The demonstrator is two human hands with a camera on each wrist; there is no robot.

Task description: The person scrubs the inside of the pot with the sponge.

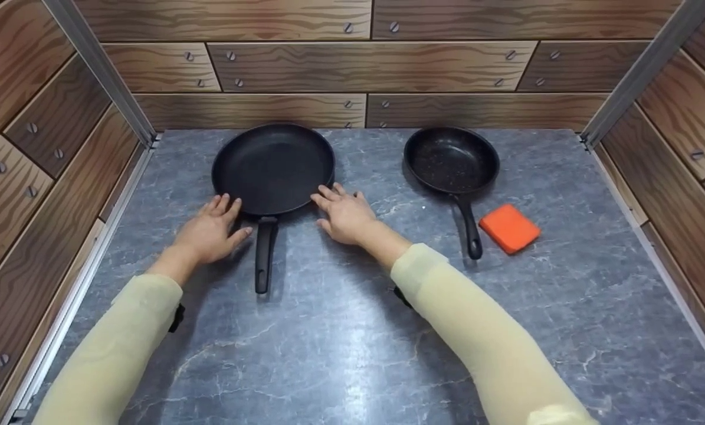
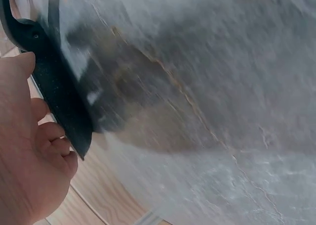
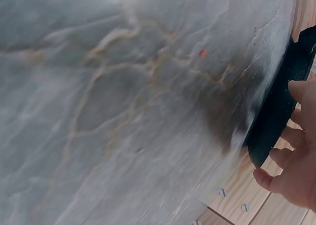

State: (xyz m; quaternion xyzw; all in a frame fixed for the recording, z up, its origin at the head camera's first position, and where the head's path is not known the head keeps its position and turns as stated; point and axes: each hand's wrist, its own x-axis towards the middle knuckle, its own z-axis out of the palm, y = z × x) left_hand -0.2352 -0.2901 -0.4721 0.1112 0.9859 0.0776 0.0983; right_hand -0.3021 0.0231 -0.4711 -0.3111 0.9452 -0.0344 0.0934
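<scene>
Head view alone: small pan (image 1: 451,160); hands (image 1: 346,218) at large pan (image 1: 272,168).

No lettering legible to me, no label, brand or number readable, no sign made out in my three views

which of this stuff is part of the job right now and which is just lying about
In the job, it seems:
big pan
left hand, at its rim
right hand, at its rim

Just lying about:
small pan, untouched
orange pad, untouched
</scene>
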